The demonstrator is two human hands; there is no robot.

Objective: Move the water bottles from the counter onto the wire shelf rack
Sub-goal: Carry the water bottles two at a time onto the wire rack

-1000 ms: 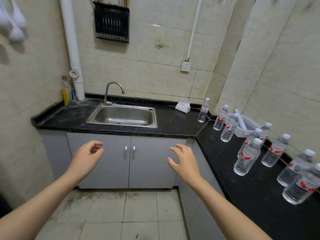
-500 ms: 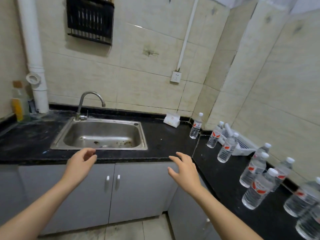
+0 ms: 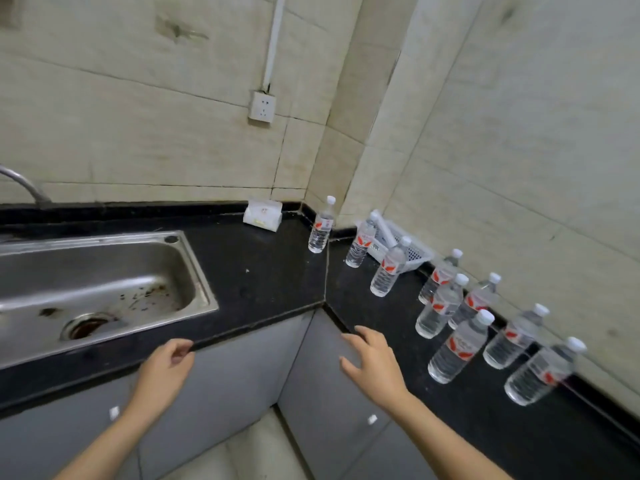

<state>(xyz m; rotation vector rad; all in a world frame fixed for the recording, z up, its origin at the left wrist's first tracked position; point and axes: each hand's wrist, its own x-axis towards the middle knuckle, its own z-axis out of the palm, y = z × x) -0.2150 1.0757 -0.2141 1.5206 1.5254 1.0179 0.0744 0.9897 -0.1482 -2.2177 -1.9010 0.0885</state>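
Observation:
Several clear water bottles with white caps and red-white labels stand upright on the black counter [image 3: 263, 278], running from the corner to the right edge. The farthest bottle [image 3: 321, 226] stands at the corner; the nearest bottle [image 3: 456, 348] is right of my right hand. My right hand [image 3: 372, 362] hovers over the counter's front edge, fingers spread, holding nothing. At the counter edge in front of the sink, my left hand [image 3: 166, 367] is loosely curled and empty. No wire shelf rack is in view.
A steel sink [image 3: 100, 282] is set into the counter at the left, with its tap [image 3: 24, 185] behind. A white tissue pack [image 3: 262, 215] lies by the back wall. A white plastic basket [image 3: 401, 244] sits in the corner behind the bottles. Grey cabinet doors [image 3: 322, 386] are below.
The view has closed in on the counter corner and turned right. Both hands stayed empty and now reach the counter edge, the right one closer to the bottles.

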